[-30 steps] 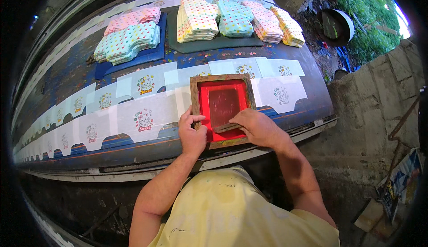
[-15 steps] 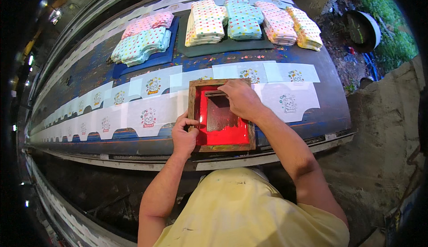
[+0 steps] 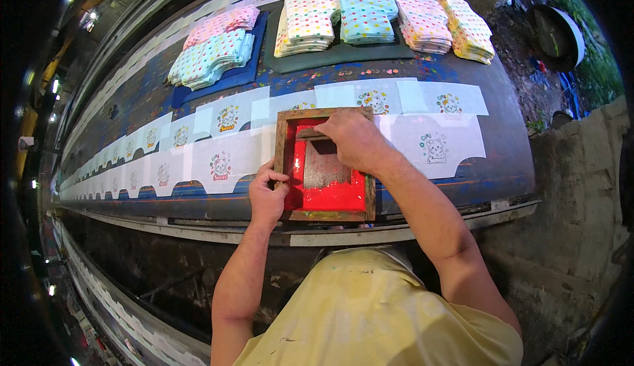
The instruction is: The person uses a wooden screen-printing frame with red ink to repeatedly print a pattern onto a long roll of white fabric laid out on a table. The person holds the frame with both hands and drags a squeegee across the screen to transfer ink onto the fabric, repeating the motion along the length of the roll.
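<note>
A wooden screen-printing frame (image 3: 281, 143) with red ink inside lies over the near row of white cloth pieces. My left hand (image 3: 267, 193) grips the frame's left side, its thumb on the rim and the fingers curled around the edge. Near the far end of the frame, my right hand (image 3: 353, 138) is closed on a squeegee (image 3: 312, 135), which stands tilted above the mesh. Below the squeegee shows a greyish mesh window (image 3: 323, 168), with wet red ink (image 3: 330, 202) around its near end. The cloth piece (image 3: 439, 145) right of the frame bears a grey and green cartoon print.
Stacks of dotted cloth (image 3: 366, 12) lie on dark boards at the back of the long printing table (image 3: 489, 174). A rail (image 3: 396, 234) runs along its near edge. Rows of printed white pieces (image 3: 228, 168) stretch leftward. A round basin (image 3: 558, 36) stands beyond the right end.
The view has shifted slightly. The squeegee stays near the frame's far end, its blade tilted more, and the mesh window looks lighter. My left hand keeps its grip on the frame.
</note>
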`<state>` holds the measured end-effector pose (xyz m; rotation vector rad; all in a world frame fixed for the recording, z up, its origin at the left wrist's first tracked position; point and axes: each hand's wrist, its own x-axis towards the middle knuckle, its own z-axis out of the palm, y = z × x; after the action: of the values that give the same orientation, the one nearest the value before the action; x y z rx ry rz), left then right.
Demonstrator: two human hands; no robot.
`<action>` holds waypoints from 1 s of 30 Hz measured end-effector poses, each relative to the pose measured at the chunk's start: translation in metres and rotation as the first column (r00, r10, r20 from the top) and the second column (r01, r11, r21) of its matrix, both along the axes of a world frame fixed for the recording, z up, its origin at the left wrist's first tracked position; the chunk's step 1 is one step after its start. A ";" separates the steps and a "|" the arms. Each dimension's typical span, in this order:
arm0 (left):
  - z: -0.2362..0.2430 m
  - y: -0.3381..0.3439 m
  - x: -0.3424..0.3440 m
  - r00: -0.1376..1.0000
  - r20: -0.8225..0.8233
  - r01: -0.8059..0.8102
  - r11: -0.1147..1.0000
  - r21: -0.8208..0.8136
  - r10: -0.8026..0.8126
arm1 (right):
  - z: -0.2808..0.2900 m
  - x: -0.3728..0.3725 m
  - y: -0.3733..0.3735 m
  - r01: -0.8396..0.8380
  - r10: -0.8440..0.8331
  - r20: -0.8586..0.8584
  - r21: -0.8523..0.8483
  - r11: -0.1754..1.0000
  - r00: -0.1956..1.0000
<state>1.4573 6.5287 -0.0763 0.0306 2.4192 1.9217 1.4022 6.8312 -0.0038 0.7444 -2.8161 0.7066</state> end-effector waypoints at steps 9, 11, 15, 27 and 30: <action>0.002 0.002 0.002 0.999 -0.045 -0.001 0.999 -0.046 -0.001 | 0.006 0.105 -0.024 -0.063 0.060 -0.054 -0.058 0.996 0.997; 0.003 0.003 0.002 0.998 -0.061 -0.002 0.998 -0.064 -0.002 | 0.012 0.129 -0.033 -0.058 0.057 -0.031 -0.044 0.997 0.998; 0.005 0.005 0.001 0.997 -0.078 0.007 0.999 -0.051 -0.010 | 0.025 0.133 -0.033 -0.089 0.093 0.052 -0.074 0.993 0.994; 0.006 0.006 0.004 0.985 -0.164 0.030 0.993 -0.118 -0.049 | 0.008 0.004 -0.004 0.134 -0.132 0.023 -0.080 0.988 0.991; 0.002 0.004 0.003 0.979 -0.193 0.038 0.989 -0.143 -0.065 | 0.006 0.030 -0.013 0.081 -0.081 0.008 -0.038 0.996 0.997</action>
<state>1.4607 6.5331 -0.0743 0.2892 2.6424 1.8029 1.4321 6.8179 0.0023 0.6185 -2.8123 0.7480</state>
